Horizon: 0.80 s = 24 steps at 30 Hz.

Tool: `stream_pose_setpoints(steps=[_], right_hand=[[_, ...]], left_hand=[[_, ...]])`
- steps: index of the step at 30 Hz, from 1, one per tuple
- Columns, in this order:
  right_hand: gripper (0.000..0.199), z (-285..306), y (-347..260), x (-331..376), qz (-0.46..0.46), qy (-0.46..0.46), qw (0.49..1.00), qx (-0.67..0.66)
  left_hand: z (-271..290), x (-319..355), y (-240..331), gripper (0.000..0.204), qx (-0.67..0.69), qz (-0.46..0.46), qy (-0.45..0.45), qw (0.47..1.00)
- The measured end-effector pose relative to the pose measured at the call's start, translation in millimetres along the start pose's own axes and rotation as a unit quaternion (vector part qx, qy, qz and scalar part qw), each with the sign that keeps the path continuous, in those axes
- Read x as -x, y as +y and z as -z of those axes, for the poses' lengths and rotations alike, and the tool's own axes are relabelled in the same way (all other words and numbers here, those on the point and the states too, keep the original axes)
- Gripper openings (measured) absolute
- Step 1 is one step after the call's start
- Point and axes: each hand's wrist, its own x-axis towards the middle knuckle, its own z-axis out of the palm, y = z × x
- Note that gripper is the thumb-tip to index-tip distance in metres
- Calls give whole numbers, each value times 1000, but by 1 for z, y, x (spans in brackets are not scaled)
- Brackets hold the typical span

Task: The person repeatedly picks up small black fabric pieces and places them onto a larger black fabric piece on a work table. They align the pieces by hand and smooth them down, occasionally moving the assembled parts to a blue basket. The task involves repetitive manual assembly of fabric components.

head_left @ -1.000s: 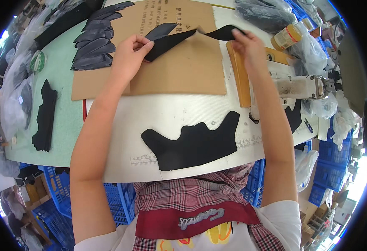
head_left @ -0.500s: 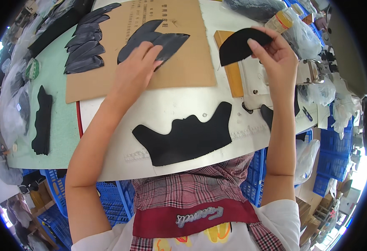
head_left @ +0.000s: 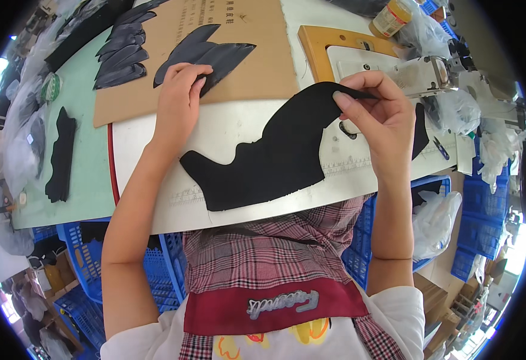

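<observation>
The right hand has its grip closed in a pinch: thumb and forefinger nip a thin black strip at the upper tip of the large black cut piece. Whether that strip is part of the large piece or a separate bit laid on top of it cannot be told. The large piece lies flat on the white surface close to its near edge, right in front of the person, with only its upper end raised by the pinch. Holding it by the tip keeps the rest spread out and unwrinkled, and puts that end next to the sewing machine at the surface's right side.

The left hand rests with fingers curled down on a grey-black fan of cut pieces lying on a sheet of brown cardboard toward the far edge. Its grip is not closed around anything; the fingertips press on the near edge of the fan, which would keep the loose pieces from sliding.

More dark pieces are laid in an overlapping row at the cardboard's far left corner, and another black stack sits on the green mat along the left edge, sorted apart from the piece in hand.
</observation>
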Motion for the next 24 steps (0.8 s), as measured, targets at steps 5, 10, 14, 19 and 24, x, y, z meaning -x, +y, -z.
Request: stream_pose_setpoints(steps=[5, 10, 14, 19, 24], right_hand=[[18, -3, 7, 6, -17, -9, 999, -26], [20, -11, -6, 12, -27, -6, 998, -55], [22, -12, -10, 25, -36, 10, 998, -42], [19, -15, 2, 61, -85, -1, 995, -48], [14, -16, 26, 90, -155, -18, 988, -24]], left_hand=[[9, -4, 14, 20, -82, -83, 57, 991], [26, 24, 81, 14, 320, 129, -68, 936], [36, 71, 106, 15, 519, 283, -163, 790], [43, 114, 129, 10, 490, 356, -83, 792], [51, 131, 127, 7, 185, 210, -87, 956]])
